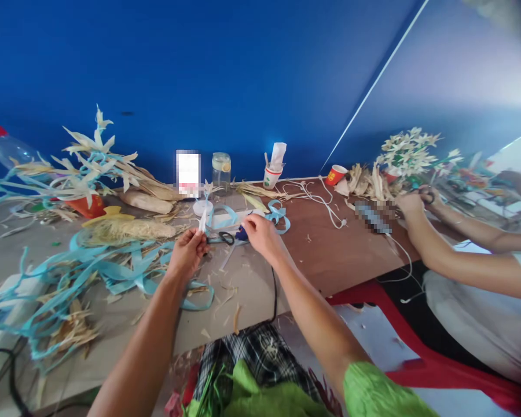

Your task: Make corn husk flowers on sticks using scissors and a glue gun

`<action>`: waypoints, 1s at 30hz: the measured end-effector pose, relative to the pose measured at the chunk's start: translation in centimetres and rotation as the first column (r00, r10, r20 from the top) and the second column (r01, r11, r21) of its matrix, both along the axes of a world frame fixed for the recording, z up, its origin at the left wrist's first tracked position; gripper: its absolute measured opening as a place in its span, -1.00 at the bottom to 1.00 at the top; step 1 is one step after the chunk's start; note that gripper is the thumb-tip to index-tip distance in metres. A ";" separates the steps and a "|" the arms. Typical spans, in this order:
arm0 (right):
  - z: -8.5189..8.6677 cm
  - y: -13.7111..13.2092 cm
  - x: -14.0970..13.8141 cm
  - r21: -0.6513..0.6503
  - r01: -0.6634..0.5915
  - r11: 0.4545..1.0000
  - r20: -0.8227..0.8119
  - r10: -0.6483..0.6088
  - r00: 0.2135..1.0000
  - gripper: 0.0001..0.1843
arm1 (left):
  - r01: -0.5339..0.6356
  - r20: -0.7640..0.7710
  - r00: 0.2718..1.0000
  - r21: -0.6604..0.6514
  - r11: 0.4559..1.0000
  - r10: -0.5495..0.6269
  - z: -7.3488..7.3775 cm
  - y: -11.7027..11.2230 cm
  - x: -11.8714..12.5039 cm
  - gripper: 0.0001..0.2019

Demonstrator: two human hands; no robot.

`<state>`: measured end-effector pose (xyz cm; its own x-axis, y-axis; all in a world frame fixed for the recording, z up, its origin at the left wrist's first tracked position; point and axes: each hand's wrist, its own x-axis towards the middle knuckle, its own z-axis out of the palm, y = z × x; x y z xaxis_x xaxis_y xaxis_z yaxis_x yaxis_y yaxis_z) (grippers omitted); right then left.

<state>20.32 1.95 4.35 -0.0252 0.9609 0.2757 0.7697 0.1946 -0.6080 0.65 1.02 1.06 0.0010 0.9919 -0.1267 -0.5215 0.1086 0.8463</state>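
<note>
My left hand [188, 253] is closed in a pinch around a pale husk petal [203, 221], which points upward from the fingertips. A short way to the right, my right hand [264, 236] has its fingers drawn together; whatever is between them is hidden. Just below its fingertips is a dark blue tool [242, 233], mostly covered, kind unclear. Black-handled scissors [226, 238] lie between both hands. Light blue ribbon [279, 217] curls behind my right hand, and more blue ribbon [134, 272] is heaped left of my left hand.
Husk flowers [98, 142] stand in a red cup [89, 205] at left. Along the blue wall are a glass jar [221, 171], a white cup [271, 176] and a tipped red cup [336, 175]. White cables [325, 202] trail rightward. A co-worker's hands [412, 205] work at far right.
</note>
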 end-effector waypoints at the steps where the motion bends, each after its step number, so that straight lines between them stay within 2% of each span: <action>1: -0.2 0.2 1.3 -0.041 0.062 0.997 0.091 -0.058 0.994 -0.79 | 0.000 0.003 1.000 0.004 1.000 0.000 0.0 0.0 0.0 -0.76; 4: -1.3 0.9 4.5 -0.155 0.220 0.963 0.349 -0.155 0.924 -0.76 | -0.001 0.003 1.000 0.023 1.000 0.001 -0.1 0.0 0.1 -0.75; 6: -2.2 1.3 5.8 -0.230 0.236 0.944 0.448 -0.113 0.887 -0.76 | -0.001 -0.003 1.000 0.033 0.999 0.001 -0.2 -0.1 0.1 -0.74; 8: -2.9 1.7 6.1 -0.237 0.231 0.944 0.495 -0.087 0.865 -0.74 | 0.003 -0.006 1.000 0.038 0.999 -0.003 -0.2 -0.2 0.2 -0.74; 13: -3.1 2.4 5.7 -0.212 0.208 0.955 0.472 -0.086 0.877 -0.81 | -0.005 0.013 1.000 0.034 0.999 0.005 -0.1 -0.3 0.1 -0.73; 18: -1.4 1.6 6.5 -0.202 0.186 0.961 0.363 -0.103 0.926 -0.82 | 0.009 0.040 0.999 0.029 1.000 -0.010 -0.3 -0.1 0.1 -0.73; 20: -0.2 0.8 6.7 -0.227 0.116 0.967 0.251 -0.057 0.966 -0.81 | 0.019 0.052 0.998 0.022 1.000 -0.020 -0.5 0.0 0.0 -0.73; 21: 0.4 0.4 6.5 -0.236 0.002 0.972 0.001 -0.002 1.000 -0.81 | 0.022 0.062 0.998 0.022 1.000 -0.023 -0.5 0.0 -0.1 -0.74; 22: 0.9 0.1 6.2 -0.221 -0.124 0.967 -0.257 0.065 0.964 -0.79 | 0.024 0.076 0.997 0.022 0.999 -0.026 -0.5 0.0 -0.1 -0.74; 24: 1.4 -0.4 4.8 -0.108 -0.263 0.959 -0.611 0.145 0.778 -0.77 | 0.024 0.107 0.994 0.024 0.999 -0.026 -0.4 0.0 -0.3 -0.76; 25: 1.4 -0.5 3.9 -0.070 -0.277 0.958 -0.706 0.148 0.693 -0.78 | 0.021 0.124 0.992 0.024 0.999 -0.024 -0.4 0.0 -0.3 -0.76; 27: 0.8 -0.7 1.7 -0.044 -0.273 0.961 -0.799 0.130 0.588 -0.78 | 0.014 0.160 0.987 0.033 0.999 -0.019 -0.2 0.0 -0.4 -0.77; 28: 0.4 -0.7 0.5 -0.044 -0.265 0.963 -0.815 0.119 0.567 -0.79 | 0.009 0.177 0.984 0.042 0.999 -0.016 -0.2 -0.1 -0.4 -0.78; 30: -0.5 -0.8 -1.8 -0.048 -0.223 0.974 -0.812 0.092 0.576 -0.79 | 0.000 0.201 0.979 0.062 0.998 -0.013 0.0 -0.2 -0.4 -0.78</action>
<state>18.52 1.16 3.81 -0.0122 0.9909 0.1341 -0.0783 0.1327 -0.9881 0.28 0.79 1.08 0.0268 0.9977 -0.0625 -0.6815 0.0639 0.7291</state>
